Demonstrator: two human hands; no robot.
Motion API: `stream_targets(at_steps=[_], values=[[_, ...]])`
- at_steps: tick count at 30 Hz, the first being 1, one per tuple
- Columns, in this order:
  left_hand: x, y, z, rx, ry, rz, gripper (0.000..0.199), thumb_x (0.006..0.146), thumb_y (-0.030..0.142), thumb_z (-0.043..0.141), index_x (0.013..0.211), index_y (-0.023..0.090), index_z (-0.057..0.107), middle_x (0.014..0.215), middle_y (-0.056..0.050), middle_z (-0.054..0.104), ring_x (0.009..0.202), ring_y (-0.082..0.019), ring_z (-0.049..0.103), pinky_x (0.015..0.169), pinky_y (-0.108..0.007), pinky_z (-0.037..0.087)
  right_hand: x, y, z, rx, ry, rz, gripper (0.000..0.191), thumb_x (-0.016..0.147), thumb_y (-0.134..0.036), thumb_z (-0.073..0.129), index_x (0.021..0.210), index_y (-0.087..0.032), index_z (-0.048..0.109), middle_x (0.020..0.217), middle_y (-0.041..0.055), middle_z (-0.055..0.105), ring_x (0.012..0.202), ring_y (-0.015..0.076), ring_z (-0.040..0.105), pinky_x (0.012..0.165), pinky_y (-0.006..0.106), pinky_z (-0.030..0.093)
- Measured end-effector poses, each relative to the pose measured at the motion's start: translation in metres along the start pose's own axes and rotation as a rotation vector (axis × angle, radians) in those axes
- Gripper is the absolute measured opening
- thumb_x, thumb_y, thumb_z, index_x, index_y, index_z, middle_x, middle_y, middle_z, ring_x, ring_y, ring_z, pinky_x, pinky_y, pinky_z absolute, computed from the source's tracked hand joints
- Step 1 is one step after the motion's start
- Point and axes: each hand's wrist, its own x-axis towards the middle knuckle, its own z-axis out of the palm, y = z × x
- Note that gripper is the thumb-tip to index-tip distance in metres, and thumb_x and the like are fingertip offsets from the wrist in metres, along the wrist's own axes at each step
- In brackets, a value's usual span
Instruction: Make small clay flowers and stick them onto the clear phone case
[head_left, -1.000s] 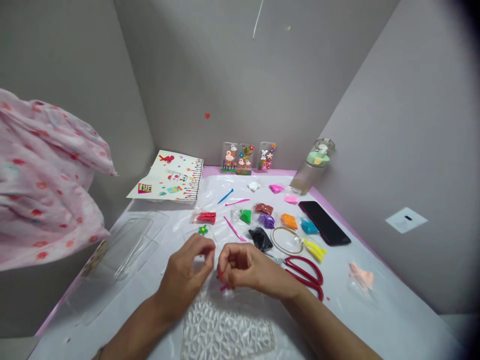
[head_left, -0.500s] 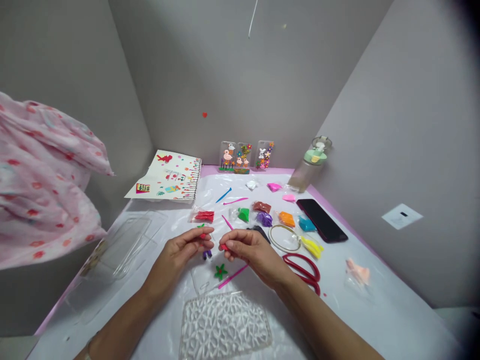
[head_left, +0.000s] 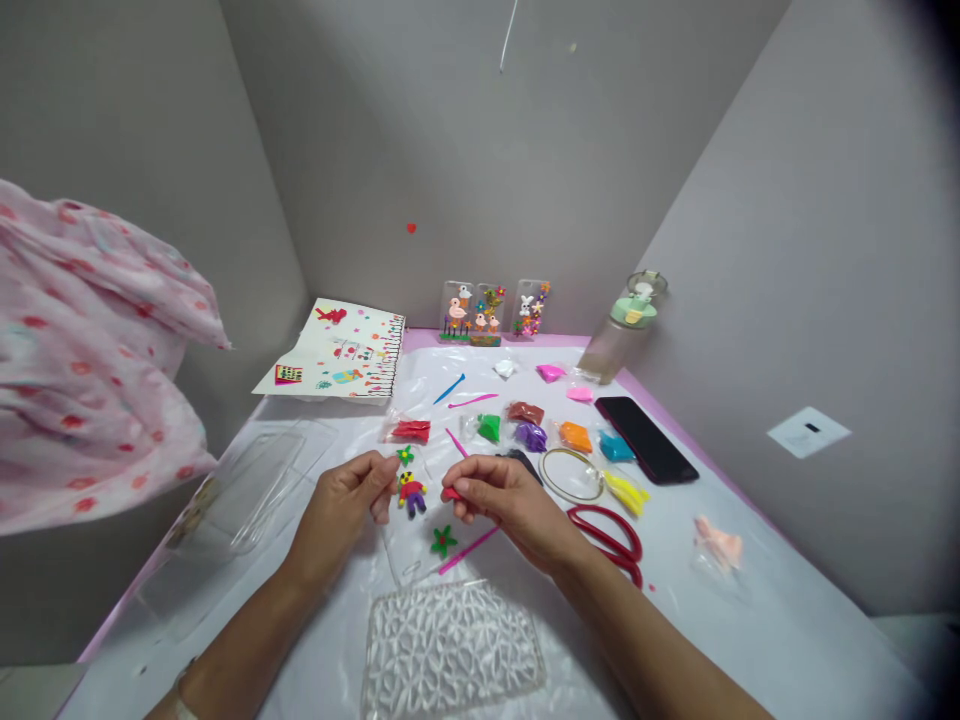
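My right hand (head_left: 491,492) pinches a small piece of red clay (head_left: 451,494) between thumb and fingers, above the right side of a clear phone case (head_left: 405,550). My left hand (head_left: 358,494) is closed, thumb against fingertips, at the case's left edge; what it holds, if anything, is hidden. Between the hands, a clay figure (head_left: 412,494) with a yellow head, red top and purple trousers lies on the case. A green clay flower (head_left: 405,455) is above it and another green flower with a red middle (head_left: 443,541) below. A pink modelling tool (head_left: 469,550) lies beside the case.
Bagged clay in several colours, such as orange (head_left: 575,436), lies beyond my hands. Red-handled scissors (head_left: 611,540), a phone (head_left: 646,440) and a bottle (head_left: 619,335) stand to the right. A textured clear case (head_left: 454,645) is in front; a sketchbook (head_left: 341,350) lies back left.
My left hand has drawn left and back from my right hand, uncovering the clay figure and upper flower. My right hand stays nearly in place with the red clay.
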Motion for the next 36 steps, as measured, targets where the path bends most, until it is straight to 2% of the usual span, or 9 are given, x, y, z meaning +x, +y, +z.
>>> stream_targets(at_steps=[3, 6, 8, 12, 17, 20, 25, 29, 36], values=[[0.001, 0.0, -0.001, 0.035, -0.011, 0.019, 0.034, 0.092, 0.048, 0.06, 0.073, 0.02, 0.065, 0.056, 0.005, 0.056, 0.057, -0.011, 0.053, 0.063, -0.022, 0.042, 0.0, 0.0, -0.001, -0.011, 0.005, 0.003, 0.024, 0.081, -0.037, 0.078, 0.092, -0.015, 0.075, 0.076, 0.0015, 0.068, 0.065, 0.0086, 0.058, 0.066, 0.022, 0.044], [0.002, 0.0, -0.001, 0.025, -0.072, 0.026, 0.018, 0.086, 0.04, 0.069, 0.089, 0.022, 0.072, 0.079, 0.001, 0.071, 0.078, -0.015, 0.065, 0.077, -0.024, 0.046, 0.0, -0.001, -0.002, -0.027, 0.01, -0.01, 0.023, 0.081, -0.034, 0.078, 0.092, -0.015, 0.075, 0.078, 0.0019, 0.068, 0.068, 0.009, 0.059, 0.067, 0.022, 0.043], [0.002, 0.0, -0.001, 0.003, -0.086, 0.022, 0.016, 0.081, 0.035, 0.075, 0.09, 0.022, 0.072, 0.086, 0.0, 0.072, 0.083, -0.016, 0.066, 0.078, -0.025, 0.047, 0.0, -0.002, -0.002, -0.03, 0.008, -0.016, 0.021, 0.081, -0.033, 0.078, 0.091, -0.015, 0.075, 0.078, 0.0018, 0.068, 0.068, 0.009, 0.059, 0.067, 0.022, 0.043], [0.002, 0.001, -0.002, 0.011, -0.072, 0.027, 0.015, 0.075, 0.032, 0.079, 0.082, 0.021, 0.07, 0.076, 0.002, 0.067, 0.074, -0.015, 0.062, 0.071, -0.025, 0.046, -0.001, -0.001, -0.002, -0.03, 0.0, -0.019, 0.02, 0.081, -0.031, 0.078, 0.091, -0.015, 0.074, 0.077, 0.0013, 0.068, 0.067, 0.0088, 0.058, 0.066, 0.021, 0.043], [0.003, 0.002, -0.006, 0.115, -0.065, 0.046, 0.031, 0.088, 0.044, 0.063, 0.069, 0.02, 0.067, 0.057, 0.004, 0.058, 0.059, -0.013, 0.055, 0.068, -0.027, 0.043, 0.0, 0.001, -0.002, -0.032, -0.011, -0.012, 0.02, 0.081, -0.032, 0.077, 0.091, -0.015, 0.074, 0.076, 0.001, 0.067, 0.065, 0.0086, 0.058, 0.065, 0.021, 0.043], [0.005, 0.001, -0.008, 0.134, -0.089, 0.032, 0.028, 0.089, 0.046, 0.062, 0.081, 0.021, 0.072, 0.066, 0.001, 0.065, 0.067, -0.015, 0.061, 0.074, -0.028, 0.044, -0.001, 0.0, -0.003, -0.036, -0.015, -0.015, 0.02, 0.081, -0.032, 0.077, 0.091, -0.015, 0.074, 0.076, 0.0012, 0.068, 0.065, 0.0088, 0.059, 0.065, 0.021, 0.044], [0.007, 0.0, -0.006, 0.033, -0.141, -0.003, 0.022, 0.077, 0.035, 0.076, 0.095, 0.022, 0.073, 0.09, -0.002, 0.074, 0.087, -0.02, 0.067, 0.083, -0.03, 0.047, -0.001, -0.001, -0.002, -0.039, -0.016, -0.008, 0.02, 0.081, -0.031, 0.077, 0.092, -0.015, 0.075, 0.077, 0.0013, 0.068, 0.066, 0.0087, 0.059, 0.066, 0.021, 0.044], [0.005, 0.002, -0.006, 0.076, -0.131, 0.023, 0.017, 0.081, 0.038, 0.071, 0.082, 0.021, 0.069, 0.075, 0.0, 0.068, 0.074, -0.017, 0.062, 0.074, -0.028, 0.046, -0.001, -0.002, -0.002, -0.045, -0.017, -0.017, 0.019, 0.081, -0.031, 0.077, 0.091, -0.015, 0.074, 0.074, 0.0008, 0.067, 0.065, 0.0092, 0.058, 0.065, 0.021, 0.044], [0.003, 0.005, -0.008, 0.222, -0.126, 0.03, 0.045, 0.091, 0.055, 0.053, 0.064, 0.019, 0.055, 0.051, 0.006, 0.044, 0.052, -0.012, 0.04, 0.057, -0.026, 0.032, -0.007, -0.012, -0.001, -0.19, -0.142, 0.011, 0.018, 0.088, -0.032, 0.069, 0.094, -0.016, 0.075, 0.082, 0.0017, 0.07, 0.061, 0.0062, 0.05, 0.059, 0.018, 0.038]])
